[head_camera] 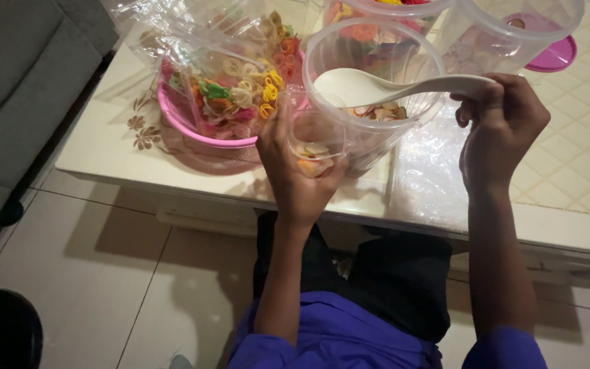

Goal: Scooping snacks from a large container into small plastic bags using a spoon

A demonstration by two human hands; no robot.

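My left hand grips a small clear plastic cup with a few coloured snack pieces in its bottom, held at the table's near edge. My right hand holds the handle of a white plastic spoon. The spoon's bowl rests inside a clear round container that holds a few coloured pieces at its bottom. The cup touches the front of that container.
A pink bowl under a clear plastic bag of mixed coloured snacks sits left. Two more clear containers stand behind, with a pink lid at right. The white table has a near edge; a grey sofa is left.
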